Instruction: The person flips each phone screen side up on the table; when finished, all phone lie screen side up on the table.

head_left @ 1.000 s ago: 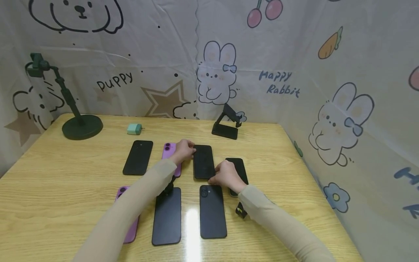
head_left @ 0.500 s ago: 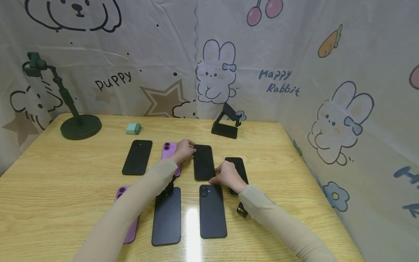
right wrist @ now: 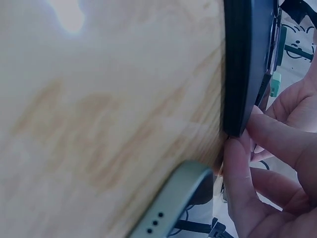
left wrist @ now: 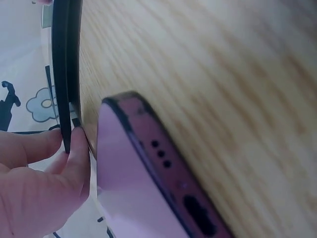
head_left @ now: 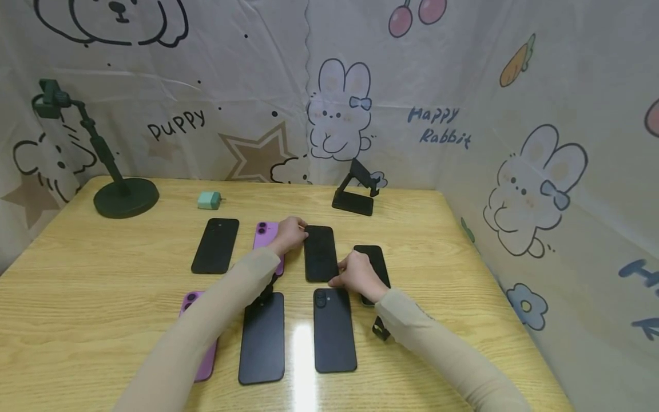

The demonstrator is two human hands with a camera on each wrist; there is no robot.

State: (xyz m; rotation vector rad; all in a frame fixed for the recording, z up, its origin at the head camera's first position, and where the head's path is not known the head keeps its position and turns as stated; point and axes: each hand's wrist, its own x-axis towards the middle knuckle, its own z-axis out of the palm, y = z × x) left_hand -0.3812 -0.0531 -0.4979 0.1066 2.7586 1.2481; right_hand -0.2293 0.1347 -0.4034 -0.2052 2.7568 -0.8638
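Note:
A black phone [head_left: 320, 257] lies in the middle of the back row. My left hand [head_left: 290, 234] pinches its far left corner, the forearm reaching over a purple phone [head_left: 265, 233]. The thumb and a finger of that hand [left wrist: 49, 183] grip the dark edge in the left wrist view. My right hand [head_left: 357, 274] pinches the near right corner and partly covers another black phone [head_left: 374, 260] with a pale green edge [right wrist: 173, 198]. In front lie a dark phone [head_left: 334, 337] with its camera up and a larger dark phone [head_left: 261, 349].
Another black phone [head_left: 215, 246] lies at the left, and a second purple phone [head_left: 207, 363] is partly under my left sleeve. A green lamp-like stand [head_left: 126, 197], a mint charger [head_left: 209, 200] and a black folding stand [head_left: 354, 200] line the back. A printed curtain hangs behind.
The black phone between my hands has shifted very slightly toward the near side. Both hands keep nearly the same place. The head view has tilted down a little.

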